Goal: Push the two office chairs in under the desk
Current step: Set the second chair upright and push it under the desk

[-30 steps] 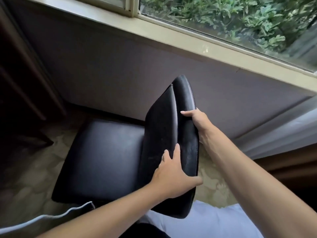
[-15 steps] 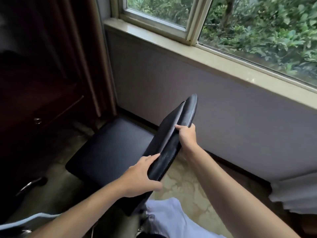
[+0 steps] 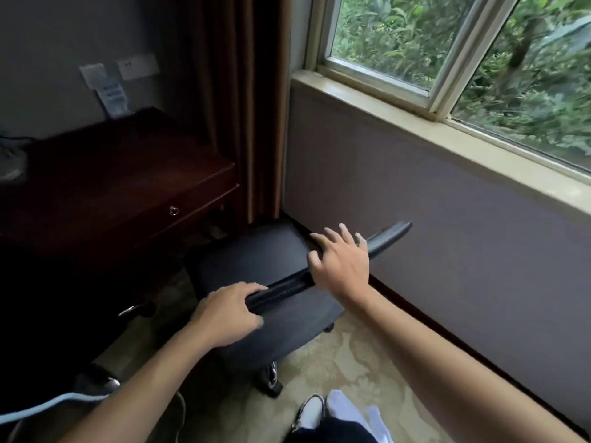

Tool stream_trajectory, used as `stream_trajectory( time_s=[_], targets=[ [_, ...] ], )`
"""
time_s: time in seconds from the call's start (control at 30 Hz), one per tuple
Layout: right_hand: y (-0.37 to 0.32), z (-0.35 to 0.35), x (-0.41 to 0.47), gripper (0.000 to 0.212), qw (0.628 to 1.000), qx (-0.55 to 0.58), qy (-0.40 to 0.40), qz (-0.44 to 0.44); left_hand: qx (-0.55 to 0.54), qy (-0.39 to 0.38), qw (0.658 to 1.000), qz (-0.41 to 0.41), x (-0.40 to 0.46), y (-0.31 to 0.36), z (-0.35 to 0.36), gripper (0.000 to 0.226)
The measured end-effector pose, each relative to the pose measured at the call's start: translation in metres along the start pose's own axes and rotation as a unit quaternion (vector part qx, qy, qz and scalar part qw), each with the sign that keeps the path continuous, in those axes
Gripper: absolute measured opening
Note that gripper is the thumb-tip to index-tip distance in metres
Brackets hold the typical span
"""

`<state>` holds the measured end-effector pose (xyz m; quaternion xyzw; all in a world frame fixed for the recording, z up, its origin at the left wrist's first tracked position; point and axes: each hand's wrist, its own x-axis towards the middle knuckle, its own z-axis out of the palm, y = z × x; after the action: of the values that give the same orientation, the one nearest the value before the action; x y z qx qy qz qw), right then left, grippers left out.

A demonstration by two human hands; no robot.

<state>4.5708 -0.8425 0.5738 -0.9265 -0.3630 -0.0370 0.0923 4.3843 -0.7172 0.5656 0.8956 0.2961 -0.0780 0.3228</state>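
A black office chair [image 3: 243, 260] stands on the patterned carpet in front of the dark wooden desk [image 3: 105, 187], its seat facing the desk's right end. My left hand [image 3: 224, 311] grips the top edge of the chair's backrest [image 3: 388, 236] near its left end. My right hand [image 3: 340, 262] hovers over the middle of that edge with fingers spread, touching it lightly or just above it; I cannot tell which. Only one chair is clearly in view; a chrome and black part [image 3: 134, 310] shows under the desk.
A brown curtain [image 3: 233, 100] hangs beside the desk. A grey wall [image 3: 447, 238] under the window sill [image 3: 431, 129] runs close along the chair's right side. A caster [image 3: 271, 383] sits on the carpet near my shoe [image 3: 311, 410]. A card stands on the desk.
The chair has swung toward the desk and away from the wall. My view rose, bringing the desk in. My right hand has let go of the backrest edge and spread its fingers.
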Motion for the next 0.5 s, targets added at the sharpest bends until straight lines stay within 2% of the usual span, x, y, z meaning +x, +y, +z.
stream_trajectory(
  time_s=[0.07, 0.17, 0.23, 0.33, 0.5],
  targets=[
    [-0.005, 0.001, 0.005, 0.051, 0.999, 0.003, -0.002, -0.039, 0.000, 0.010, 1.000, -0.013, -0.001, -0.008, -0.003, 0.057],
    [-0.006, -0.001, 0.009, 0.033, 0.997, 0.019, 0.016, -0.068, 0.011, 0.010, 1.000, -0.026, 0.003, -0.005, -0.006, 0.035],
    [-0.004, -0.001, 0.009, 0.034, 0.996, 0.018, 0.028, -0.086, 0.033, 0.018, 0.999, -0.030, 0.008, 0.005, -0.004, 0.030],
    [0.003, -0.002, 0.015, 0.039, 0.994, 0.002, 0.022, -0.107, 0.083, 0.022, 0.996, -0.035, 0.016, 0.024, 0.003, 0.041],
    [0.021, -0.001, 0.031, 0.040, 0.987, -0.002, 0.008, -0.163, 0.020, 0.005, 0.997, -0.080, 0.024, 0.041, 0.015, 0.056]
  ],
)
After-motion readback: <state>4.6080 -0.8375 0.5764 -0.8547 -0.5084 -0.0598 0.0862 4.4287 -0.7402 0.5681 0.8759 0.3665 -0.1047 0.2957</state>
